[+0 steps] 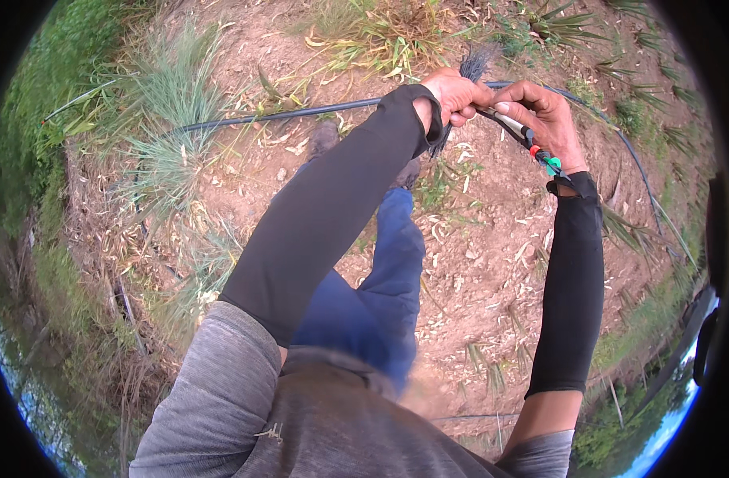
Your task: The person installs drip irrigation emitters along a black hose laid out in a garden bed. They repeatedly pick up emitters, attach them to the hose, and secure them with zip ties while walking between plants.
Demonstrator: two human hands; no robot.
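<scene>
My left hand is closed around a bundle of thin dark strands. The strands fan out above the fist, and their lower ends show below it. Close beside it, my right hand has its thumb and forefinger bent together near the left fingertips. A slim dark tool with red and green parts lies along the right palm and reaches toward the wrist. Its exact kind is unclear. Whether a single strand sits between the fingertips is too small to tell. Behind both hands passes a black hose.
Bare reddish soil with dry leaf litter lies under me. Grey-green grass tufts grow at the left, a yellowish clump at the far side, and spiky plants at the far right. My shoes are near the hose.
</scene>
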